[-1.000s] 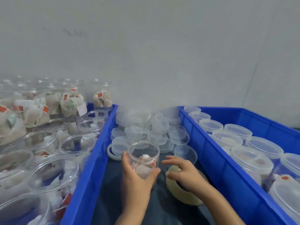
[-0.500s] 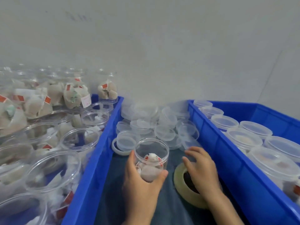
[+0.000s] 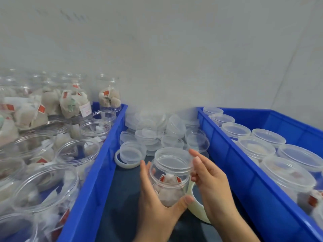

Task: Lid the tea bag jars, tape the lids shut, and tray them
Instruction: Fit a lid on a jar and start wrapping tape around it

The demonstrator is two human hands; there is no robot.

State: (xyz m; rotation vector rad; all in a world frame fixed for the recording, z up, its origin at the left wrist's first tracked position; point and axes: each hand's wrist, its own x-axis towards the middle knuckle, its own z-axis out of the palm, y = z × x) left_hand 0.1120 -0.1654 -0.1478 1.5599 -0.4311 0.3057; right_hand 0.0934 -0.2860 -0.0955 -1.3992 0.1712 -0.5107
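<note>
Left hand point(image 3: 157, 203): wrapped around the lower body of the jar, thumb on the near right side, fingers on the left side.
Right hand point(image 3: 212, 186): fingers pinching a clear lid at its right rim.
Jar point(image 3: 170, 179): clear, upright, lower centre of the frame, tea bags with red tags inside.
Lid point(image 3: 172, 160): sitting on the jar's mouth.
Tape roll point(image 3: 196, 209): pale, lying on the dark desk point(image 3: 122, 198) just right of the jar, partly hidden by the hands.
Loose lids point(image 3: 157, 133): heaped at centre, beyond the jar.
Left bin point(image 3: 97, 172): blue, holds open jars of tea bags.
Right bin point(image 3: 244, 180): blue, holds lidded jars.
</note>
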